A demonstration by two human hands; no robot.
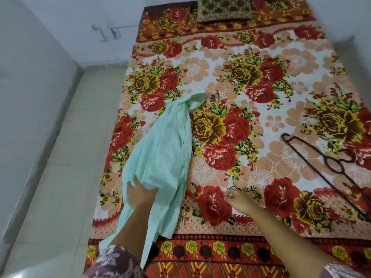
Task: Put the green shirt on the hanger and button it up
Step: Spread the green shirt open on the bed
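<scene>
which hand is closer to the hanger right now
Right. The right hand sits on the blanket, apart from the hanger lying to its right. The left hand is farther left, holding the green shirt.

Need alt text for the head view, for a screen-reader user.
A person's left hand grips a crumpled green shirt lying on a floral bedspread, the right hand resting on the bedspread beside it. A dark hanger lies apart, to the right.

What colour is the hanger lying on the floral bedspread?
The hanger is dark, black or very dark brown. The head view, the only one, shows it.
</scene>
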